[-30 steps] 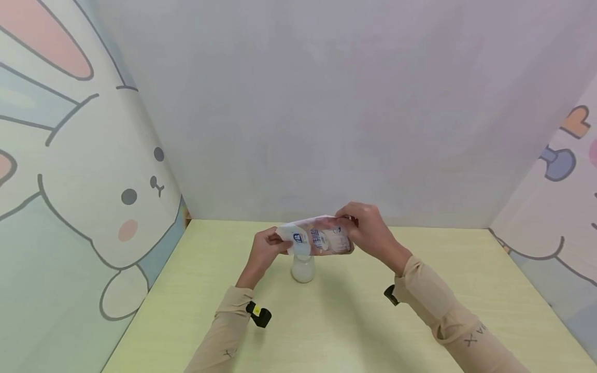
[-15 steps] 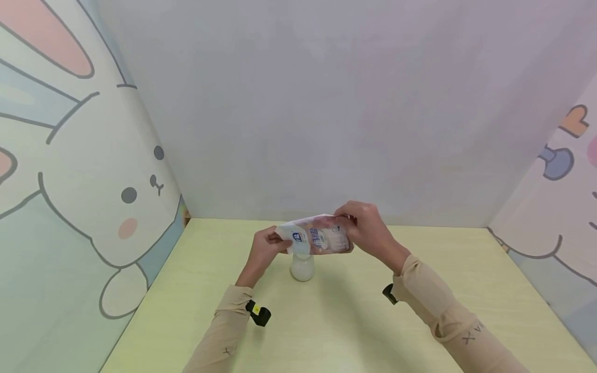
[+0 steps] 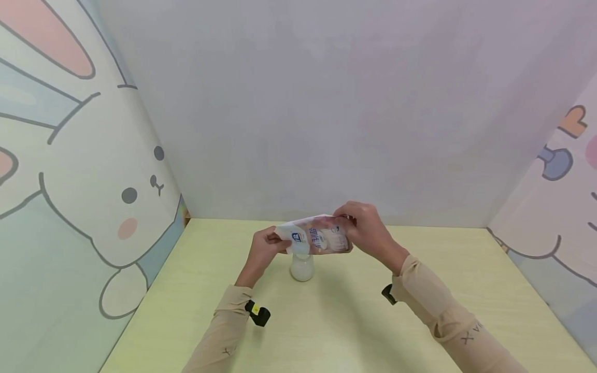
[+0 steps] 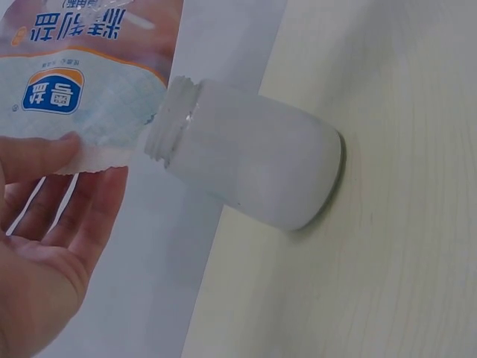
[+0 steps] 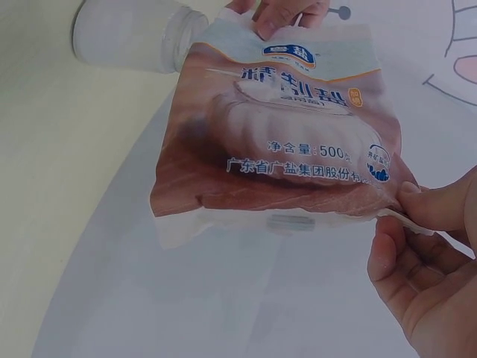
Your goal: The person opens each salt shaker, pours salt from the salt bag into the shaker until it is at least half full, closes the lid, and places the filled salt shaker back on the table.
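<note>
A salt bag with a brown and pale blue print is held tilted above a jar, stretched between both hands. My left hand pinches the pale blue end of the bag near its torn edge. At the other end, my right hand grips a bottom corner, thumb and fingers closed on it in the right wrist view. The jar stands uncapped on the table, its threaded mouth close beside the bag's torn edge. White contents fill much of the jar; whether salt is flowing cannot be seen.
The pale wood-grain table reaches back to a plain grey wall. Side panels with cartoon drawings border it left and right. A black wrist camera hangs by the left sleeve.
Almost nothing differs. Both hands, the bag and the jar keep their places, apart from a slight shift of the whole head view.
</note>
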Demonstrator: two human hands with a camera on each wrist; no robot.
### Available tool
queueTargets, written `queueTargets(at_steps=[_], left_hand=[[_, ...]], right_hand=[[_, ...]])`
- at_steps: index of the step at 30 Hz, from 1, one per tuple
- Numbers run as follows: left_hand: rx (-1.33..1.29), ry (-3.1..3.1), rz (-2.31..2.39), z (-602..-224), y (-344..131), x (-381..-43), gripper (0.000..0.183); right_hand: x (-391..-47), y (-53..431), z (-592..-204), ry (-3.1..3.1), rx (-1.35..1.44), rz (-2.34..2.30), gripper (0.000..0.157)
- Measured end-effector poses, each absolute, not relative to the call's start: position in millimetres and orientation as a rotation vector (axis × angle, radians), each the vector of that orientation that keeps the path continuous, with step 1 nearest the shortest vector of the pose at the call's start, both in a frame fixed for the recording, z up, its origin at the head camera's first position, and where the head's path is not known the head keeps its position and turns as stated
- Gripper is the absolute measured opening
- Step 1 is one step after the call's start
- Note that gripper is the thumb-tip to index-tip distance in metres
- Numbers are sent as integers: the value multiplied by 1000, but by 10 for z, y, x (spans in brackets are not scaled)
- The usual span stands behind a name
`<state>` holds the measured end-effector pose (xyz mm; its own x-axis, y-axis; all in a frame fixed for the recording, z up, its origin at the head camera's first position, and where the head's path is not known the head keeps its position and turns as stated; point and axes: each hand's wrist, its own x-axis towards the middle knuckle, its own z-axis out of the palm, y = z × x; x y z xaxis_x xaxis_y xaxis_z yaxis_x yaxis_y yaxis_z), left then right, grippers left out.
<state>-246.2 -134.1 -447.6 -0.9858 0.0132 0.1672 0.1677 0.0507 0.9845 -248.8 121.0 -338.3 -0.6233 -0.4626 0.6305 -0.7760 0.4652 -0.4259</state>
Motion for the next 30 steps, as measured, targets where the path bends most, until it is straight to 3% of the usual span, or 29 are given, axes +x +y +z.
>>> queueTargets(at_steps=[30], left_hand=[[-204,-2181,-2102,-4474,-1318,-2467,23]], right_hand=[[-2485,1223,-3356,-2301,1024,985,14]])
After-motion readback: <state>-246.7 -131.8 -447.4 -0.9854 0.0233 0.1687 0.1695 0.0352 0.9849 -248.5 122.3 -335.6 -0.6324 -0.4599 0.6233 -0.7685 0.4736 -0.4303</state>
